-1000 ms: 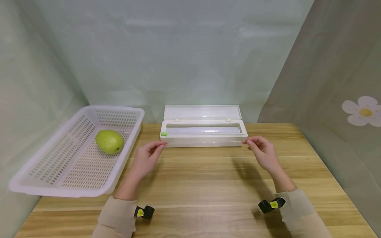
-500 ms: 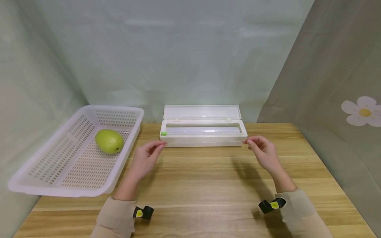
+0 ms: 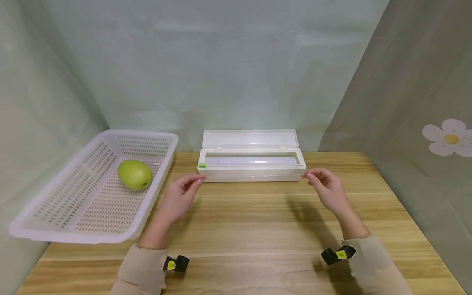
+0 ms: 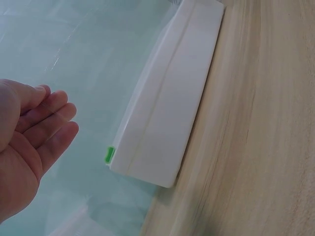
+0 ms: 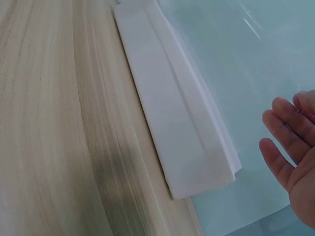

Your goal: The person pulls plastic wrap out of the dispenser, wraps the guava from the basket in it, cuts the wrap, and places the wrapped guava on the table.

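A white cling film dispenser (image 3: pixel 254 177) stands at the back middle of the table, its lid (image 3: pixel 250 139) raised behind it. Inside lies a pale roll of film (image 3: pixel 250 161), and a green cutter slider (image 3: pixel 202 165) sits at the left of the front rim. My left hand (image 3: pixel 180 196) pinches one corner of the clear cling film (image 4: pixel 56 61) between thumb and fingertips, near the box's left front corner. At the right front corner, my right hand (image 3: pixel 327 190) pinches the other end. The film is nearly invisible; thin glints show its edge in both wrist views.
On the left a white perforated basket (image 3: pixel 151 200) holds a green, mango-like fruit (image 3: pixel 135 175). Pale cloth walls (image 3: pixel 236 73) rise behind the wooden table (image 3: pixel 254 237) and at its sides. Both wrists carry small black cameras (image 3: pixel 177 263).
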Motion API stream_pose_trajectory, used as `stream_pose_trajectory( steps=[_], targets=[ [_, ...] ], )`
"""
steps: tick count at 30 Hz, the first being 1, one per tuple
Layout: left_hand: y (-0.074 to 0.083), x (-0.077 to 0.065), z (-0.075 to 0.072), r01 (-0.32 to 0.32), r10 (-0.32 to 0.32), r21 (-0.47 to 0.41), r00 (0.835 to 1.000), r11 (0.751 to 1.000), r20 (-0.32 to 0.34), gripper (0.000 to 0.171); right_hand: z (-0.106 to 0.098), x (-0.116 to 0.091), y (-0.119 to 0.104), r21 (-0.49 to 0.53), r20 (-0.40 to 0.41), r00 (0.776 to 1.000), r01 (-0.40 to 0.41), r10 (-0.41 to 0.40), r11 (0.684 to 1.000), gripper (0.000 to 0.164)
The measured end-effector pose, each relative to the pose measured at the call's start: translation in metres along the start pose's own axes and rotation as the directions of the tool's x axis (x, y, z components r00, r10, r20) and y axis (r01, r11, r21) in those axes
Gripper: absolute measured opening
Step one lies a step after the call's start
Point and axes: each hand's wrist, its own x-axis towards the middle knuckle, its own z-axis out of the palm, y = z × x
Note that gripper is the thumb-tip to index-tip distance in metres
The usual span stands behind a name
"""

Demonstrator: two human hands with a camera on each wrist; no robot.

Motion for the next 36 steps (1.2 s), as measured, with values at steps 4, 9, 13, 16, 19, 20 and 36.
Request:
stream_pose_trajectory(
  steps=[4, 9, 13, 16, 19, 20, 36],
  targets=[
    [0.001, 0.0, -0.001, -0.02, 0.02, -0.012, 1.0, 1.0, -0.004, 0.016, -0.001, 0.0, 0.0, -0.018, -0.005, 1.0, -0.003, 0.003, 1.0, 0.013],
    [0.003, 0.001, -0.002, -0.021, 0.021, -0.028, 1.0, 0.999, -0.001, 0.016, -0.001, 0.0, -0.003, -0.015, -0.005, 1.0, -0.004, 0.004, 1.0, 0.012],
    [0.004, 0.0, -0.003, -0.014, 0.014, -0.022, 1.0, 1.0, 0.002, 0.016, 0.0, -0.002, -0.016, -0.003, -0.007, 1.0, 0.001, -0.001, 1.0, 0.011],
    [0.005, 0.0, -0.003, -0.014, 0.015, -0.024, 1.0, 1.0, 0.003, 0.016, 0.0, -0.003, -0.021, 0.004, -0.012, 1.0, 0.006, -0.006, 1.0, 0.011],
    [0.006, 0.0, -0.004, -0.017, 0.017, -0.024, 1.0, 1.0, 0.003, 0.016, -0.001, -0.002, -0.015, -0.002, -0.018, 1.0, 0.013, -0.013, 1.0, 0.011],
    [0.006, 0.0, -0.004, -0.017, 0.017, -0.023, 1.0, 1.0, 0.002, 0.016, -0.001, -0.002, -0.013, -0.003, -0.02, 1.0, 0.014, -0.014, 1.0, 0.011],
    [0.01, 0.0, -0.007, -0.044, 0.044, -0.019, 0.999, 0.999, -0.006, 0.016, -0.004, 0.0, -0.011, -0.004, -0.031, 0.999, 0.041, -0.042, 0.999, 0.011]
  ],
)
